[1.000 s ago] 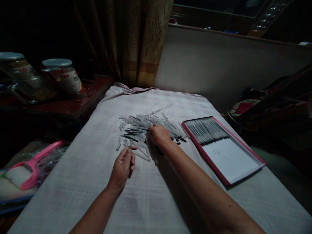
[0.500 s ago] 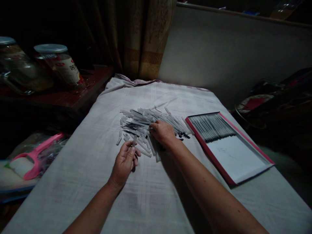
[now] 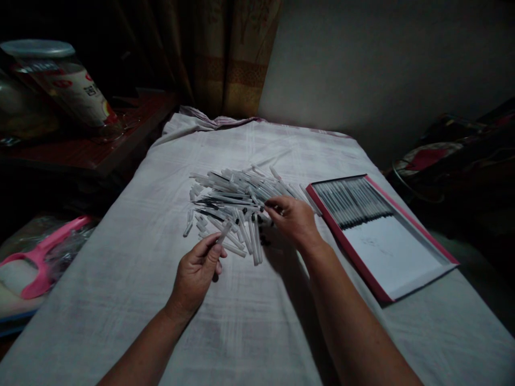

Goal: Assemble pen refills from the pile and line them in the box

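Note:
A loose heap of clear pen parts (image 3: 237, 187), with dark refills, black ends and short translucent caps among them, lies on the cloth. My left hand (image 3: 197, 271) is closed at the near side of the heap, pinching a short translucent pen cap (image 3: 226, 231) that points up and away. At the heap's right side, my right hand (image 3: 293, 220) is closed, thumb and forefinger around the end of a slim pen (image 3: 241, 201); the grip itself is partly hidden. To the right, a shallow red-edged box (image 3: 350, 257) holds a row of pens (image 3: 354, 201) with black ends.
A pale checked cloth (image 3: 161, 332) covers the table. At left stand a lidded jar (image 3: 76, 88) on a dark red wooden top (image 3: 80, 153) and, lower, a pink-handled object (image 3: 42, 254) beside clear plastic. Behind are a curtain (image 3: 245, 69) and a wall (image 3: 341, 69).
My right hand has drawn back to the right from the middle of the heap, uncovering pen parts there. My left hand still holds the cap, now tilted more to the right. The view has shifted slightly.

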A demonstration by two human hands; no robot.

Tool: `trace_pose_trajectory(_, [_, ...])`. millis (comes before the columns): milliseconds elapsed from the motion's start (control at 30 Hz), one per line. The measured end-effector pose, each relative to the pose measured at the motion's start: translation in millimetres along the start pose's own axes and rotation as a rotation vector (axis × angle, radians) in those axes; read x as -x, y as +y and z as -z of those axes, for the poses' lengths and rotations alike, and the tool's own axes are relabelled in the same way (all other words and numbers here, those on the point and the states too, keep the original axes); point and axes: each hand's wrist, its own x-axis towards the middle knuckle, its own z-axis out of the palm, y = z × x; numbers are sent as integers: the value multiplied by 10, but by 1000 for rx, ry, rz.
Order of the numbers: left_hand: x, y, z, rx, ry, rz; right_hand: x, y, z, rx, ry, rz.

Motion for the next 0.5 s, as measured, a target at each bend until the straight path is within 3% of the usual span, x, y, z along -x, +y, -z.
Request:
trace_pose_trajectory(133, [38, 13, 15, -264, 31, -196, 374, 205, 51, -690, 290, -178])
trace_pose_trajectory(233, [50, 53, 18, -421, -14, -386, 571, 223, 21, -997, 419, -336])
trace_pose_trajectory(333, [54, 75, 11, -516, -45, -459, 652, 218, 4, -1085, 435, -347])
trace_pose_trajectory(500, [48, 48, 19, -592, -32, -459, 671, 249, 31, -1068, 437, -311])
